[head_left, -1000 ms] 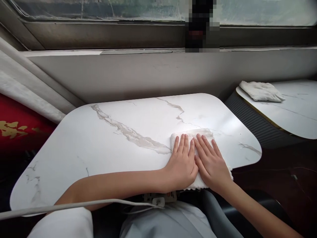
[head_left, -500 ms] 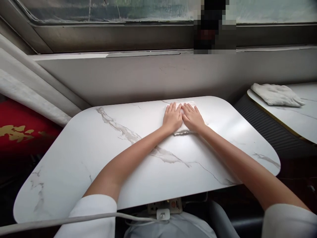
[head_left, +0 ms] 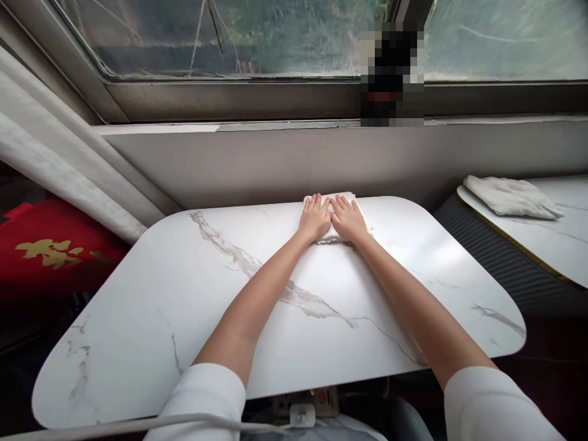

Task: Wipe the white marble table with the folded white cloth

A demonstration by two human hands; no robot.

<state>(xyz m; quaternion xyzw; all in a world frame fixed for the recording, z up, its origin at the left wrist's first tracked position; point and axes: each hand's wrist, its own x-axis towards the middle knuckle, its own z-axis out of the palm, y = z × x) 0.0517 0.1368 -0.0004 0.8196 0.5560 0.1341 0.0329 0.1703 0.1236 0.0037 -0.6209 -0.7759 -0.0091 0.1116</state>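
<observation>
Both of my hands lie flat, side by side, on a white cloth near the back edge of the marble-patterned white table. My left hand presses on the cloth's left part with its fingers stretched forward. Beside it, my right hand covers the right part, fingers also outstretched. The two hands meet at the thumbs. The cloth's far edge reaches the table's back edge, and its near edge shows below the hands.
A folded white cloth rests on another marble-patterned table at the right. Behind stand a wall and a window. Red fabric is at the left. A pale cable crosses the bottom.
The hands and the cloth have moved slightly toward the table's back edge and a little left. The view has tilted up, showing more of the window.
</observation>
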